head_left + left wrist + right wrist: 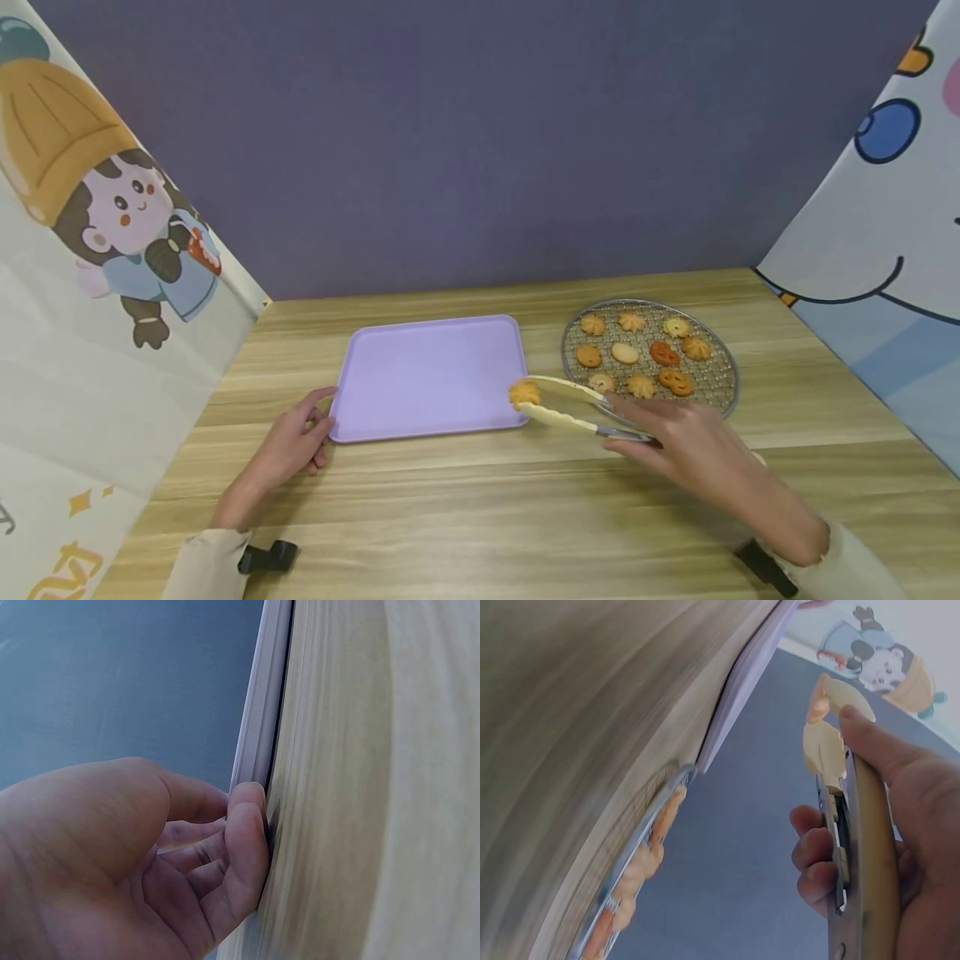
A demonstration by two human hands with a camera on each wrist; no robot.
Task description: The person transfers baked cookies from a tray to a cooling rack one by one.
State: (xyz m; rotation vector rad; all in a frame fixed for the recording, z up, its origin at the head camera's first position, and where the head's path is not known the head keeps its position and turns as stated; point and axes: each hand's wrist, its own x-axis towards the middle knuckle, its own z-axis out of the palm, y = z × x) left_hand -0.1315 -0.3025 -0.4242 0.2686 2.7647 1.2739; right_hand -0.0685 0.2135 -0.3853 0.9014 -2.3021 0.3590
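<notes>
My right hand [693, 454] grips a pair of tongs [558, 419] with cream tips and metal arms. Between the tips sits a golden swirl cookie [524, 393], over the right edge of a purple tray [435, 375]. My left hand [288, 446] is at the tray's left edge near its front corner. In the left wrist view, the thumb and curled fingers of that hand [150, 847] pinch the tray's rim [259, 712]. The right wrist view shows fingers and thumb wrapped round the tongs [870, 862], with the cookie [819, 699] seen edge-on.
Right of the tray lies a round wire rack [718, 385] bearing several cookies of different shapes, two of them pretzel-shaped. A wooden tabletop [465, 517] carries everything. Behind it rises a dark blue-grey wall [480, 150], with cartoon-printed panels [75, 333] at both sides.
</notes>
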